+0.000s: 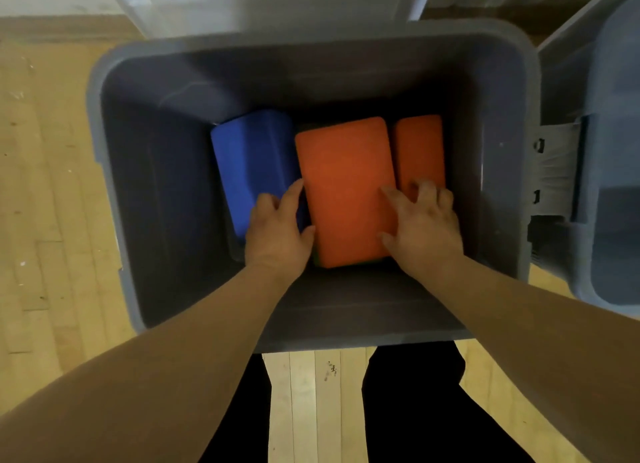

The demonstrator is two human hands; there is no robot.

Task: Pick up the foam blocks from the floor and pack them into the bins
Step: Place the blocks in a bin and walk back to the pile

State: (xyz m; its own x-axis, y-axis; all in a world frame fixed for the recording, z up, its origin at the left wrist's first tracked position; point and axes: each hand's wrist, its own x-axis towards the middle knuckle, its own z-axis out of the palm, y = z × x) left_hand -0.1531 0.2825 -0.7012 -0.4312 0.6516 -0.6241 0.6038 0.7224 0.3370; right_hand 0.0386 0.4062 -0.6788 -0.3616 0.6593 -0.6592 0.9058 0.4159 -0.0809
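A deep grey bin point(114, 171) stands on the wooden floor in front of me. Inside it lie a blue foam block point(251, 161) on the left, a large orange foam block point(341, 182) in the middle and a second orange block point(420, 150) on the right. A sliver of green shows under the middle block's near edge. My left hand point(277, 230) presses against the left near edge of the middle orange block, fingers between it and the blue one. My right hand point(422, 223) grips its right near edge, fingers spread over it and the right block.
A second grey bin point(613, 157) with a hinged latch stands close on the right. A clear plastic container point(270, 1) sits behind the bin. My dark trouser legs point(412, 403) stand at the bin's near wall on the light wooden floor point(45, 192).
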